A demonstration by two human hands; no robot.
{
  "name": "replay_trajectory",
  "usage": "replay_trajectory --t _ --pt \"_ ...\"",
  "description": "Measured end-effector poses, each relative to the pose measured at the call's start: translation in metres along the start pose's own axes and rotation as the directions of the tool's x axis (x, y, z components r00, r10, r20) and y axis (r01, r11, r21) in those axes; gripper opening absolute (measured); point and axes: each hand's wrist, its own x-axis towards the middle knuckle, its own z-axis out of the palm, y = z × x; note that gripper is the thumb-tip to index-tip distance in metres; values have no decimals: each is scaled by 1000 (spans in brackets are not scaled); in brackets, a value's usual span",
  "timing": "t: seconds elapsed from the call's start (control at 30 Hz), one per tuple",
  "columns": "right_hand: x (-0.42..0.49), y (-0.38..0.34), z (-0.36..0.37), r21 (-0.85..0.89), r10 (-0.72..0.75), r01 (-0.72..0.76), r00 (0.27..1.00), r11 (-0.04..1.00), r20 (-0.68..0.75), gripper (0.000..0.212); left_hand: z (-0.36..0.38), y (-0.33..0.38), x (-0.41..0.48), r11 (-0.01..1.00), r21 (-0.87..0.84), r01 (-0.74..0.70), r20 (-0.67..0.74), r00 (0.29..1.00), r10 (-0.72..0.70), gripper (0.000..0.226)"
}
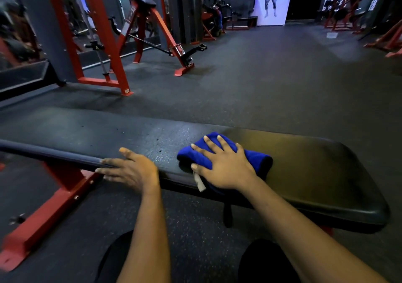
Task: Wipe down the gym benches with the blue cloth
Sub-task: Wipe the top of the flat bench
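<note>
The wiping is under way. The right hand (226,165) lies flat with fingers spread wide, pressing the blue cloth (258,159) onto the desk (315,174), a flat gym bench that crosses the lower middle of the frame. The left hand (130,169) holds nothing; it rests on the near edge of the pad just left of the cloth, fingers straight and thumb on top, seemingly to steady it.

The cloth is a bunched, plush towel, deep blue, with a pale label (200,181) hanging over the near edge. The pad is black, smooth and faintly glossy, with rounded corners, and sits on a red steel frame (54,206) bolted at its joints. Below is speckled rubber flooring (239,86).

The next move probably calls for an even sweep along the pad under steady downward pressure, then over its rolled edges, since much of the surface on both sides looks yet uncovered.
</note>
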Motion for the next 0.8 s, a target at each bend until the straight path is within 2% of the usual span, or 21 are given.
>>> replay_trajectory --t 0.07,0.23,0.4,0.5,0.63,0.7,0.8 --pt "5 -3 0 -7 -15 15 1000 1000 -9 63 -3 5 -9 999 -33 -39 -72 997 36 66" --pt "-54 10 10 -81 -78 70 992 994 -104 63 -3 6 -9 994 -51 -98 -27 995 96 67" --pt "-6 -7 5 -4 9 -9 999 1000 -39 66 -1 4 -9 989 -75 -126 -44 991 123 68" --pt "18 -19 3 15 5 -5 1000 1000 3 65 -3 4 -9 988 -97 -121 -38 992 118 67" --pt "-18 -9 8 -19 -15 13 995 1000 -100 63 -2 0 -9 985 -109 -133 -31 991 130 67" --pt "-20 -4 8 -10 25 -26 994 1000 -110 62 -3 0 -9 987 -109 -118 -33 993 115 67" --pt "23 8 -1 49 136 -134 990 990 -37 63 -6 3 -12 989 -86 -117 -30 993 115 67"
